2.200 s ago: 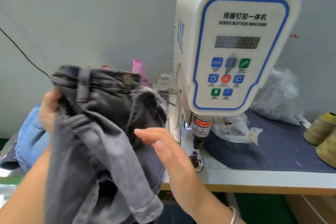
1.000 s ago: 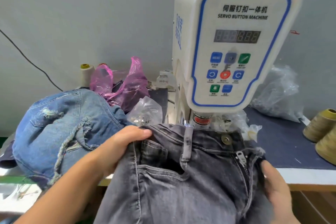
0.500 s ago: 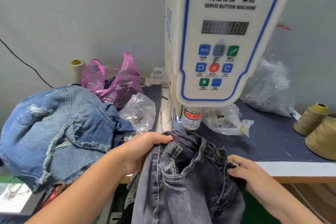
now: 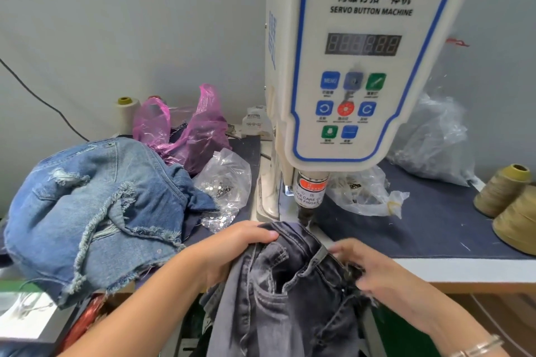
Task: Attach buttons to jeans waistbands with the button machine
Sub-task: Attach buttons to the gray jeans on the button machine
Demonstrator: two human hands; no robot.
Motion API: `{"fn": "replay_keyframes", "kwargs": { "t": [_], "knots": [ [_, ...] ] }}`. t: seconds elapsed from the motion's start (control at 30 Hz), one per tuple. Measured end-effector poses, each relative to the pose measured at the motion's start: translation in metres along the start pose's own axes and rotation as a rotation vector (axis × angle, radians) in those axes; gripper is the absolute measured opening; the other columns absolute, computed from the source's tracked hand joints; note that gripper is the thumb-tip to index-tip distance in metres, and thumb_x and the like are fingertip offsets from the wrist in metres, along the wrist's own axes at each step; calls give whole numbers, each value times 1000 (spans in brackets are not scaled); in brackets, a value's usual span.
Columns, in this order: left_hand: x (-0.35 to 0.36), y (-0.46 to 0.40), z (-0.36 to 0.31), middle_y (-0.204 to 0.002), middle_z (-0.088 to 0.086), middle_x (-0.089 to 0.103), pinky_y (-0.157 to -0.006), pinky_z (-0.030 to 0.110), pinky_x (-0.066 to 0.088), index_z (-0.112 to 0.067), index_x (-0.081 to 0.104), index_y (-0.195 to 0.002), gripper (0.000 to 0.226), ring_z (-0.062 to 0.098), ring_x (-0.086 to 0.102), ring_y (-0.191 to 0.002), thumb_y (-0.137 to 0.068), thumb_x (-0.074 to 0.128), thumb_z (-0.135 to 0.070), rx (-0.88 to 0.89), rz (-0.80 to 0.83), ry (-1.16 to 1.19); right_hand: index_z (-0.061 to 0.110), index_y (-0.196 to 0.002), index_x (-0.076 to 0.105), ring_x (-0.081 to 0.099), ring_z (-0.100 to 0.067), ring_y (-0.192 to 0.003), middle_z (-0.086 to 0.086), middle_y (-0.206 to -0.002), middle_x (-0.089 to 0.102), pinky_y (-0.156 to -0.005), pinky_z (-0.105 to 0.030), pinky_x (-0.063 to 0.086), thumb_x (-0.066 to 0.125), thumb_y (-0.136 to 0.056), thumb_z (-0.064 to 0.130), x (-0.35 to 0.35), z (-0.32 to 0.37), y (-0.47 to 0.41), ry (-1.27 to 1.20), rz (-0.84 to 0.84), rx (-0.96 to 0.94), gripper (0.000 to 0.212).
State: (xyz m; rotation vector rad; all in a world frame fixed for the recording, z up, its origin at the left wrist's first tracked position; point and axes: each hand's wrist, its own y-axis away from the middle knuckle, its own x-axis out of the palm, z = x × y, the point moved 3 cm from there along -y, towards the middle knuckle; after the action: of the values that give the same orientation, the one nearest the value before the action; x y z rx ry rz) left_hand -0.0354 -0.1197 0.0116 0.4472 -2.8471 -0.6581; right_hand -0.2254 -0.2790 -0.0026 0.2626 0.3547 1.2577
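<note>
Both hands grip the grey jeans (image 4: 290, 284): left hand (image 4: 232, 249) at the waistband, right hand (image 4: 368, 266) at the fly. The machine's punch (image 4: 307, 214) sits just beyond, nearer the left.

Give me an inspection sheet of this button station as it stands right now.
Surface: dark blue mat covers the white table top.
Job's things: grey jeans hang over the front edge, waistband bunched just below the ram of the servo button machine.
Clutter: blue ripped denim heaped at left; pink bag; clear bag of metal parts; two more clear bags at right; thread cones far right, one pale cone at back left.
Grippers: left hand grips the waistband; right hand pinches the fly end.
Cables: black cable runs down the wall.
Surroundings: plain grey wall; green floor below.
</note>
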Motion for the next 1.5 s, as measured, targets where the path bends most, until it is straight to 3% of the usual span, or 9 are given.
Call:
{"fn": "replay_keyframes", "kwargs": {
  "t": [0.1, 0.2, 0.33, 0.47, 0.57, 0.77, 0.97, 1.23, 1.5],
  "knots": [
    [1, -4, -2, -110, 13, 72, -86, 37, 56, -12, 68, -112, 42, 30, 69, -101, -75, 64, -30, 3, -21, -21, 31, -108, 65, 60, -20, -111, -3, -123, 64, -98, -43, 45, 61, -89, 13, 13, 20, -18, 71, -44, -81, 27],
    [2, -4, -2, -113, 14, 71, -93, 40, 53, -11, 68, -115, 43, 31, 68, -105, -78, 64, -31, 21, 2, -29, 34, -94, 69, 65, -1, -93, 15, -97, 71, -84, -23, 45, 59, -77, 51, 28, 37, -17, 317, 7, -160, 25],
    [0, -10, -6, -113, 15, 71, -93, 40, 53, -9, 68, -115, 37, 31, 68, -104, -87, 63, -33, 27, 20, -75, 14, -67, 53, 45, -8, -62, 4, -63, 46, -65, -29, 33, 57, -91, 42, 20, 38, -23, 406, -69, -186, 37],
    [-9, -18, -19, -116, 5, 71, -98, 35, 50, -15, 67, -118, 45, 23, 66, -110, -86, 64, -46, 42, 48, -195, 10, -102, 64, 44, -26, -121, -12, -109, 66, -106, -44, 35, 50, -97, 39, 7, 46, -32, 246, -73, -177, 32],
    [-18, -23, -34, -105, -17, 72, -85, 17, 47, -35, 68, -105, 29, -2, 65, -100, -88, 58, -57, 176, -29, -565, 2, -111, 64, 60, -29, -113, -13, -113, 68, -101, -42, 47, 48, -99, 32, 6, 50, -42, 152, -45, -198, 36],
    [-32, -30, -20, -100, -7, 59, -79, 36, 50, -34, 43, -105, 37, 15, 59, -89, -85, 55, -62, 438, -548, -1066, 13, -100, 76, 69, -22, -100, -12, -109, 72, -74, -25, 56, 47, -97, 13, 15, 47, -70, -248, -55, -107, 28],
    [1, 3, -23, -93, 2, 61, -72, 38, 43, -11, 63, -87, 9, 23, 56, -84, -82, 56, -7, 1116, -647, -1321, 19, -91, 79, 71, -12, -81, -3, -92, 75, -62, -20, 54, 55, -86, 11, 13, 46, -70, -337, 80, -136, 26],
    [5, 12, 9, -98, -19, 40, -114, 36, 1, -31, 41, -82, 31, 1, 34, -109, -88, 44, -62, 611, -296, -1446, 8, -103, 73, 71, -18, -91, -14, -104, 73, -69, -22, 54, 50, -94, 1, 13, 48, -78, -260, 22, -150, 25],
    [-16, 3, -6, -81, -22, 40, -88, 34, 30, -32, 46, -69, 37, -2, 36, -87, -94, 35, -57, 558, -283, -1261, 33, -86, 75, 66, -10, -95, 3, -93, 73, -93, -31, 48, 58, -90, 10, 6, 46, -78, 83, -171, -252, 29]
  ]
}}
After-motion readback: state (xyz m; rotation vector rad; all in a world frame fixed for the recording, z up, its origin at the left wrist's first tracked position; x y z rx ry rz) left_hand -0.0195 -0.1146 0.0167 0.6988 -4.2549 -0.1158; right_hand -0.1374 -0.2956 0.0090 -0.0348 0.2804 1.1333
